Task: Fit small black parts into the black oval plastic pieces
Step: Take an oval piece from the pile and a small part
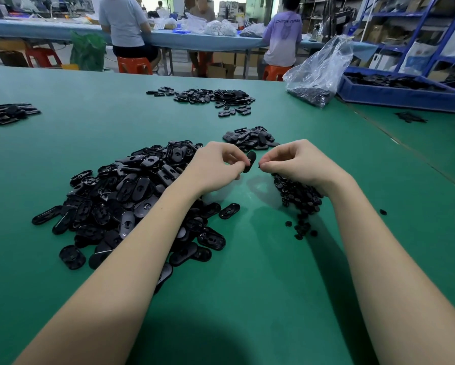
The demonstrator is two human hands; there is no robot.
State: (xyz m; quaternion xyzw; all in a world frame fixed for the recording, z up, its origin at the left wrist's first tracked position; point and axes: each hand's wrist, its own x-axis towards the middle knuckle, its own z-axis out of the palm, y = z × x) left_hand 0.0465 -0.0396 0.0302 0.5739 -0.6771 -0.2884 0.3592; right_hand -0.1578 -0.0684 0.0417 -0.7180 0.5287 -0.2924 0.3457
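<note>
Bringing a small part to an oval piece.
I'm pinching the oval piece (250,161) upright in my left hand (215,167), cavity facing my right hand (297,164), whose fingers (267,164) are nipping a small black part (260,164).

The left hand (218,164) pinches a black oval piece (250,161) — the right hand (297,162), just beside it, pinches a small black part (261,164).

A single head-worn wide-angle camera looks forward and down, close over a green worktable (247,299), the workshop beyond.
</note>
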